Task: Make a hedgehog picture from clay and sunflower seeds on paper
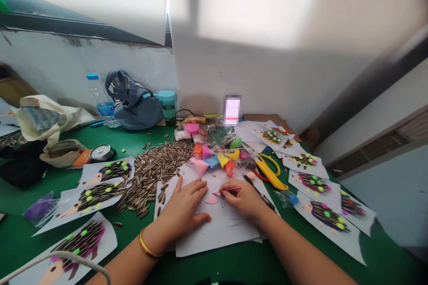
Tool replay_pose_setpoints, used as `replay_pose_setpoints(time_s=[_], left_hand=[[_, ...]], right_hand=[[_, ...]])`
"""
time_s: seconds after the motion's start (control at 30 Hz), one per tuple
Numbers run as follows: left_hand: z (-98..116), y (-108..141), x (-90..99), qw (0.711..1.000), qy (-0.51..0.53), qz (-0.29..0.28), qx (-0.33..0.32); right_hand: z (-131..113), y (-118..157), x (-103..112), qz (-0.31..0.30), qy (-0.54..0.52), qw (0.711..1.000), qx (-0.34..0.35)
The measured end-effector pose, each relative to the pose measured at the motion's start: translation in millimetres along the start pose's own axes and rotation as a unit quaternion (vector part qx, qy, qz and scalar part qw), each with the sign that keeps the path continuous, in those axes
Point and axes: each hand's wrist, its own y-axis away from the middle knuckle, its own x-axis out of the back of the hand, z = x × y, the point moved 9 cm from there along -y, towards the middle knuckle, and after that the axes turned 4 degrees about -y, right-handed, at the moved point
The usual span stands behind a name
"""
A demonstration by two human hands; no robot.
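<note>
My left hand (188, 202) lies flat on a white sheet of paper (214, 245), fingers spread, with a gold bracelet at its wrist. In a pinch, my right hand (244, 198) grips a thin pink stick tool (230, 189), its tip over a flat piece of pink clay (211, 199) on the sheet. Faint pencil lines show on the paper near the clay. Just beyond the hands sit bags of coloured clay (214, 162) in pink, blue, yellow and orange. Black pens (256, 187) lie close to my right hand.
A heap of sunflower seeds (160, 160) spreads left of the sheet. Hedgehog pictures (96, 193) line the left side, with more hedgehog pictures (326, 216) on the right. Yellow-handled scissors (272, 173), a blue bag (140, 107), a lidded cup (168, 107) and a phone (232, 111) stand or lie farther back.
</note>
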Motion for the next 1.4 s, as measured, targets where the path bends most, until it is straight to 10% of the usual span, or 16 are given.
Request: replay_pose_setpoints(time_s=[0.7, 1.4], left_hand=[[-4.3, -1.6, -3.1, 0.999, 0.026, -0.022, 0.004], [-7.0, -1.7, 13.4, 0.999, -0.014, 0.045, 0.016]], right_hand=[[-19.5, 3.8, -3.1, -0.011, -0.008, 0.999, 0.05], [19.1, 9.1, -11.8, -0.045, -0.194, 0.965, -0.172]])
